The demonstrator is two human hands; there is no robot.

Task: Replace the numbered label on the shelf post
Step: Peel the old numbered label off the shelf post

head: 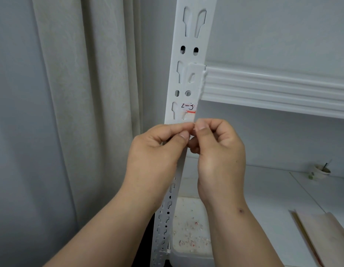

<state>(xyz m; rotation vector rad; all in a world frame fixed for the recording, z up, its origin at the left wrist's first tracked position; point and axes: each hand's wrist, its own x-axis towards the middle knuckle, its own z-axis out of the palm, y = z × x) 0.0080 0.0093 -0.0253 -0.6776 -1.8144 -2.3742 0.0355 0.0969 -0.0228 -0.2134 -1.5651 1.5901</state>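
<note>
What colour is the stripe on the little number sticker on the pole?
Red-orange, running under black handwriting on the white label; the head view shows it.

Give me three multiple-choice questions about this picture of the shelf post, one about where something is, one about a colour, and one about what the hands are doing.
1. Where is the numbered label on the shelf post?
A. Just below where the shelf beam meets the post
B. At the very top of the post
C. On the curtain

2. What colour is the stripe on the label?
A. Blue
B. Green
C. Red-orange

3. What are the left hand and right hand doing?
A. Hanging open at the sides
B. Pinching something small and pale between their fingertips, in front of the post
C. Gripping the shelf beam

Answers: 1 A, the label sits on the post just under the beam's joint. 2 C, a red-orange band runs under the handwritten number. 3 B, thumbs and forefingers of both hands meet on a small pale piece just below the label.
</note>
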